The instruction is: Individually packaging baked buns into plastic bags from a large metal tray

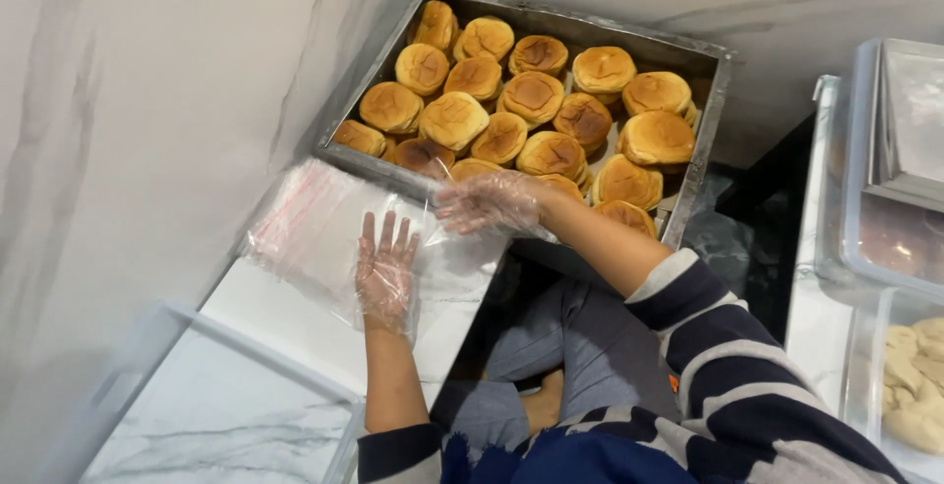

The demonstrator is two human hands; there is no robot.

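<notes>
A metal tray (705,140) leans in the corner, filled with several round golden buns (532,92). In front of it a stack of clear plastic bags (313,218) lies on the white marble counter (246,386). My left hand (385,272), in a thin clear glove, rests flat with fingers spread on the bags. My right hand (489,201), also gloved, hovers at the tray's near edge and pinches the corner of a clear bag, close to the front buns.
Marble walls close in at left and behind. A clear plastic bin edge (265,351) sits at lower left. On the right stand clear containers (890,248), one holding pale dough pieces (916,386). A dark gap lies below the tray.
</notes>
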